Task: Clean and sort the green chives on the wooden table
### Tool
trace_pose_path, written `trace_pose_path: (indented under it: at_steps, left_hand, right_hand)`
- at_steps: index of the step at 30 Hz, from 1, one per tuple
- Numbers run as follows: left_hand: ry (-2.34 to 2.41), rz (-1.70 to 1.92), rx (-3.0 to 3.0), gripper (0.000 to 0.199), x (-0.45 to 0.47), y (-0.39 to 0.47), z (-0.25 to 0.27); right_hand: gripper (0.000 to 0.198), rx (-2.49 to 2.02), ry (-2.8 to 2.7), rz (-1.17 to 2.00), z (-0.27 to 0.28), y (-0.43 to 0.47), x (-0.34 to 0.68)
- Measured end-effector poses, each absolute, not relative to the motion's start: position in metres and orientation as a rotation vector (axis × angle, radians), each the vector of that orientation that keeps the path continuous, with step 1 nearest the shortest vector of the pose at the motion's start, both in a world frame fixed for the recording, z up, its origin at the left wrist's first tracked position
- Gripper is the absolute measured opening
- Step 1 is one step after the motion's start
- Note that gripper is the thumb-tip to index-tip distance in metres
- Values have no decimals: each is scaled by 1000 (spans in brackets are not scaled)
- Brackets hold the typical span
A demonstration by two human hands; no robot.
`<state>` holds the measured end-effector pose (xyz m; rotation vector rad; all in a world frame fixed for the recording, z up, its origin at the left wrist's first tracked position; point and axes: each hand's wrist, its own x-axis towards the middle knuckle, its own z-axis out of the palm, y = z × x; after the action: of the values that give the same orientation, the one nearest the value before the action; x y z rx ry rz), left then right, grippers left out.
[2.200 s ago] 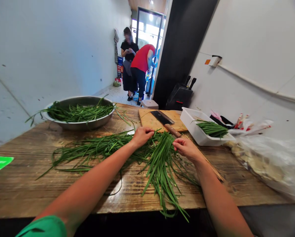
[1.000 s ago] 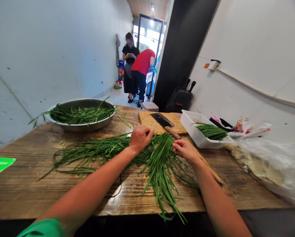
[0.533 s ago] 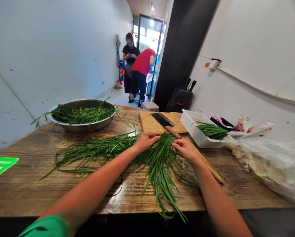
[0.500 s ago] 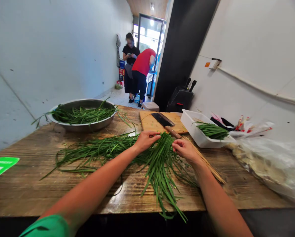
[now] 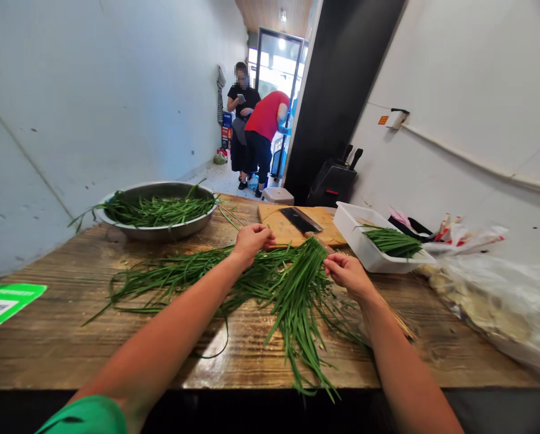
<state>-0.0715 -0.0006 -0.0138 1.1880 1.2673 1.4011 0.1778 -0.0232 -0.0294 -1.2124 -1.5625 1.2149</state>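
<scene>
My right hand is closed in a pinch at the upper right edge of a bunch of garlic chives. The bunch fans down toward the front of the table, its cut ends lined up at the top; whether a skewer runs through it I cannot see. Left of those ends, my left hand hovers with fingertips pinched together, a speck of green near them, too small to make out. Loose chives spread beneath my left forearm. Thin bamboo skewers lie partly hidden behind my right forearm.
A metal basin of chives stands back left. Behind the bunch, a cleaver rests on a cutting board. A white plastic tub holding chives and a clear plastic bag are at right. Two people stand near the doorway.
My left hand has moved left, away from the bunch's cut ends. My right hand keeps its pinch at the bunch. The standing person in black has raised a phone.
</scene>
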Motion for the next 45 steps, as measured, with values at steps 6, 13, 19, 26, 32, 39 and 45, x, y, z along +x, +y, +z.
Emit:
trace_pose_path:
  at_steps: [6, 13, 19, 26, 32, 39, 45]
  left_hand:
    - [2253, 872, 1861, 11, -129, 4, -6]
    - [1509, 496, 2328, 12, -124, 0, 3]
    - [1194, 440, 2345, 8, -121, 0, -9]
    - [1263, 834, 2156, 16, -107, 1, -11]
    - [1351, 1441, 1479, 25, -53, -4, -28]
    - [1158, 1476, 1303, 24, -28, -12, -33]
    - [1235, 1438, 1261, 15, -26, -3, -31]
  right_hand:
    - [31, -1260, -1459, 1293, -23, -23, 189]
    - [32, -1286, -1424, 1316, -23, -21, 195]
    - [34, -1287, -1426, 1325, -25, -21, 194]
    - [32, -1228, -1492, 1308, -20, -25, 189]
    - [28, -1200, -1589, 1230, -23, -27, 181]
    - [28, -1190, -1641, 1214, -25, -26, 177]
    - [29, -1167, -1648, 1185, -23, -28, 176]
